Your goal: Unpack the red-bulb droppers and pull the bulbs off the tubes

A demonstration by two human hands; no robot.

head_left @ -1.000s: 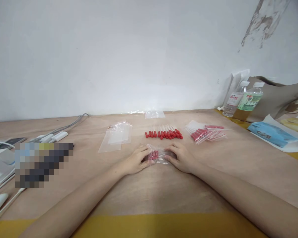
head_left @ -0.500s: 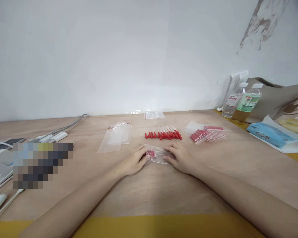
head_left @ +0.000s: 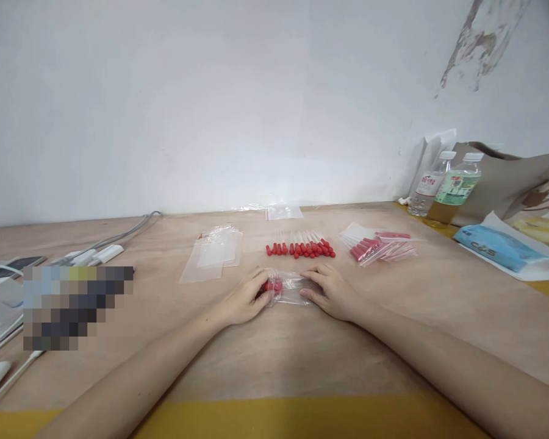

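Pale wood tabletop (head_left: 247,360), white wall (head_left: 201,110). Your left hand (head_left: 247,297) grips the red-bulb end of the clear plastic bag (head_left: 293,294); right hand (head_left: 332,292) curls at its other end, grip unclear. Bag's flatter than a second ago, contents probably settled. Beyond right hand: bagged red-bulb droppers (head_left: 368,247).

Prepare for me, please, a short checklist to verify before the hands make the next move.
1. Left hand holds one end of the clear bag: ok.
2. Right hand touches its other end: ok; firm grip: cannot tell.
3. Red tops beside the left hand, fully inside the bag: cannot tell.
4. Clear bag closed: cannot tell.
5. Loose red-topped tubes lie beyond the hands, apart from them: ok.
6. Flat bags lie apart from the left hand: ok.
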